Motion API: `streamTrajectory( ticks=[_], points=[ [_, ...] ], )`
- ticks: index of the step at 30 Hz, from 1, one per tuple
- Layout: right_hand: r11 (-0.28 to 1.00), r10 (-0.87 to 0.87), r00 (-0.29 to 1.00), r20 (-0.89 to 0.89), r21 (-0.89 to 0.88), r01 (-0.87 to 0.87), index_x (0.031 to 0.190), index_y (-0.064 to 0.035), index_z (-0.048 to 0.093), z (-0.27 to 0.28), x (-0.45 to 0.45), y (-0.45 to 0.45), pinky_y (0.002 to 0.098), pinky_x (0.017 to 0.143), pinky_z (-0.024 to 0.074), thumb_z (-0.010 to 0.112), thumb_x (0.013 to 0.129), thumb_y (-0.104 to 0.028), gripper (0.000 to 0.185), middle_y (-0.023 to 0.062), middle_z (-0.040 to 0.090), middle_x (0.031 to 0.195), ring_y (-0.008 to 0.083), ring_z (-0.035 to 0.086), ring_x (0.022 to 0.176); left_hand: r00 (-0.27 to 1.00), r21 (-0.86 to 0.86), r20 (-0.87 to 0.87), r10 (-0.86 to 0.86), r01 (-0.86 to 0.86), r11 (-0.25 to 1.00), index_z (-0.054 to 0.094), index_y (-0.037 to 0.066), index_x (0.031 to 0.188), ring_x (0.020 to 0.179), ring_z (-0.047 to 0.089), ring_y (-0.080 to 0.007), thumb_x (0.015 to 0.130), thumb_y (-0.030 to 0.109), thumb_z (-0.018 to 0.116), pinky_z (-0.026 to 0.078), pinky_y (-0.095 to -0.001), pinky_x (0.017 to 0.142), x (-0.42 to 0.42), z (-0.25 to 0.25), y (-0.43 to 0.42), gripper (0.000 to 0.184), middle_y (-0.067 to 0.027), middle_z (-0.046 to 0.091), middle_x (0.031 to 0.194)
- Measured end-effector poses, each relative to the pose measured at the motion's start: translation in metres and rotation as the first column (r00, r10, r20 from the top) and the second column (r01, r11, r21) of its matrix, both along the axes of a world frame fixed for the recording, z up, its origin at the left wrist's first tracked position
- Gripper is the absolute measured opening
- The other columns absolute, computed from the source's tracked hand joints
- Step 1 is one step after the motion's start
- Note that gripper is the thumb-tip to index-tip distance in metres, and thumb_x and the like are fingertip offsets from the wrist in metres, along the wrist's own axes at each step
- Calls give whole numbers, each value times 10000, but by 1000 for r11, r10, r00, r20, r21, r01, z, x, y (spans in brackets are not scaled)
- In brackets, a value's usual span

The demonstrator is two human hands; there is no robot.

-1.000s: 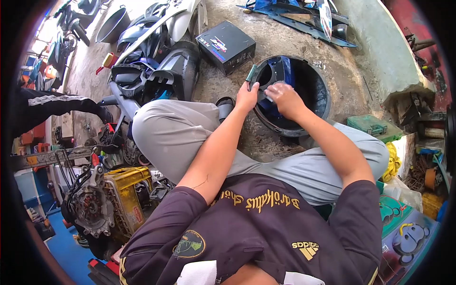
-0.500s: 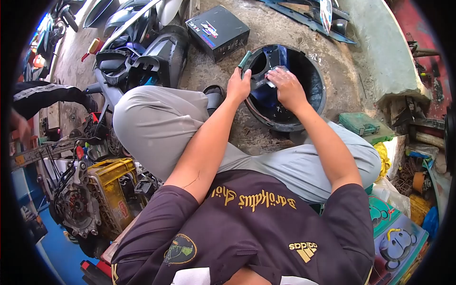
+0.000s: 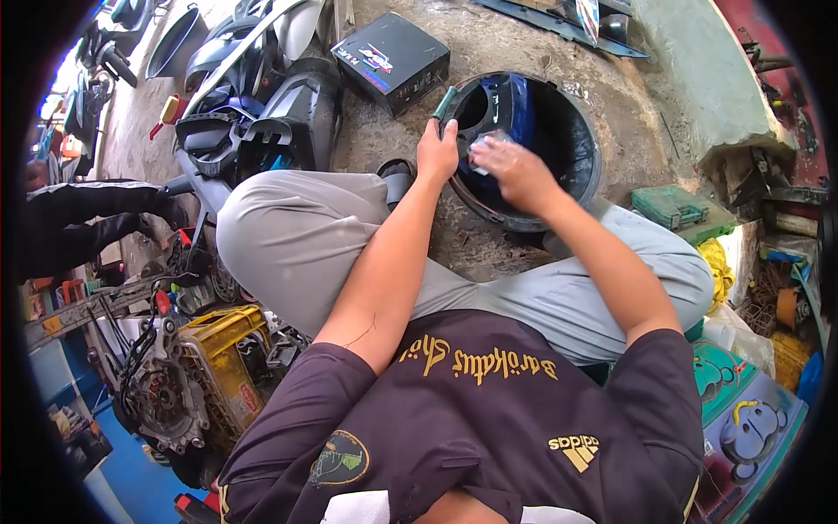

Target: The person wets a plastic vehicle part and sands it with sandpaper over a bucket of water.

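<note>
At the tub's (image 3: 576, 140) nine o'clock rim, the left hand (image 3: 437, 155) is curled, its exact grip indeterminable. The right hand (image 3: 511, 173) holds a pale wad (image 3: 479, 157) against or just over the blue panel (image 3: 522, 106), inside toward eleven o'clock. Wiping appears under way, completion not evident. Beyond, at eleven o'clock: black box (image 3: 393, 65).

Floor (image 3: 506, 37): rough concrete, brown-grey, stained, gritty in patches. Directly on it: round black tub (image 3: 572, 148) mid-floor, dark box (image 3: 393, 65) just beyond the tub's left edge, pile of motorbike fairings (image 3: 301, 113) left of the box, black basin (image 3: 177, 44) further left. Far side: long blue-black panel (image 3: 572, 31), lying flat, well apart from the tub. Tub stands upright, near the box.
</note>
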State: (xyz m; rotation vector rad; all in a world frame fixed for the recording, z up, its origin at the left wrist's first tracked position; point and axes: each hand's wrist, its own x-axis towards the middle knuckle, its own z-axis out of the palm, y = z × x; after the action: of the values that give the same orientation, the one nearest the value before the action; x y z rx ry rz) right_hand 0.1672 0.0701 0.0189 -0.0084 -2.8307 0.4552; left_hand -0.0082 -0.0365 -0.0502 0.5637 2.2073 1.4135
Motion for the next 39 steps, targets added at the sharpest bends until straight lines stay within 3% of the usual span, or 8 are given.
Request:
streamTrajectory(
  ticks=[4,8,12,20,29,36,37,39],
  points=[
    [957,-287,958,4,-48,287,1241,-58,740,5,-6,35,443,1171,458,532,886,41,424,129,731,1307,307,634,1325,1000,-6,-3,-5,5,1000,619,-7,1351,1248,646,-445,1050,438,591,486,-471,1055,-2,-3,3,538,-288,693,1294],
    [995,-78,997,-15,-60,77,1246,-59,744,1,-14,1,427,1163,466,559,878,29,421,130,733,1314,297,647,1309,1000,20,25,-18,18,1000,627,-4,1349,1262,650,-416,1048,426,607,483,-455,1062,-4,10,2,525,-267,699,1304],
    [968,-250,966,-62,-24,249,1193,-56,748,-3,-13,37,439,1093,507,561,918,-51,332,133,737,1282,308,667,1255,1000,-15,-9,2,-2,1000,627,-3,1346,1276,645,-412,1050,416,608,476,-450,1069,-2,18,0,514,-262,697,1313],
    [979,-63,998,-6,-195,61,1215,-49,744,2,-16,9,425,1130,488,560,912,-23,355,137,739,1288,290,660,1282,997,-10,-80,17,-18,1000,656,-23,1198,1137,687,-427,1037,405,626,503,-473,984,-5,-6,5,458,-266,727,1157],
    [987,-139,990,34,-74,142,1244,-60,733,-6,-11,12,439,1166,445,545,932,-24,366,102,716,1348,272,605,1367,999,-128,23,48,-44,991,660,-37,1005,940,715,-345,1021,396,670,518,-455,837,9,22,-41,434,-223,729,951],
    [991,8,998,66,-135,1,1262,-81,739,2,-18,-17,431,1192,426,550,930,-24,385,95,708,1374,258,585,1395,985,-233,105,137,-110,966,681,-55,1074,997,714,-366,1004,412,693,520,-445,880,28,38,-94,472,-234,740,1014],
    [994,32,995,98,-108,-21,1287,-85,729,1,-20,-22,440,1205,417,556,925,-21,406,93,693,1402,254,573,1409,977,-235,161,137,-97,967,699,-49,1140,934,674,-186,1039,366,671,515,-369,856,23,27,-102,428,-113,748,1024],
    [997,49,992,112,-57,-43,1301,-86,723,2,-22,-29,449,1207,414,564,918,-15,420,93,680,1425,255,564,1418,983,-319,107,152,-111,941,692,-61,1196,987,692,-203,1036,369,673,517,-370,891,18,22,-106,459,-129,757,1082]
  ],
)
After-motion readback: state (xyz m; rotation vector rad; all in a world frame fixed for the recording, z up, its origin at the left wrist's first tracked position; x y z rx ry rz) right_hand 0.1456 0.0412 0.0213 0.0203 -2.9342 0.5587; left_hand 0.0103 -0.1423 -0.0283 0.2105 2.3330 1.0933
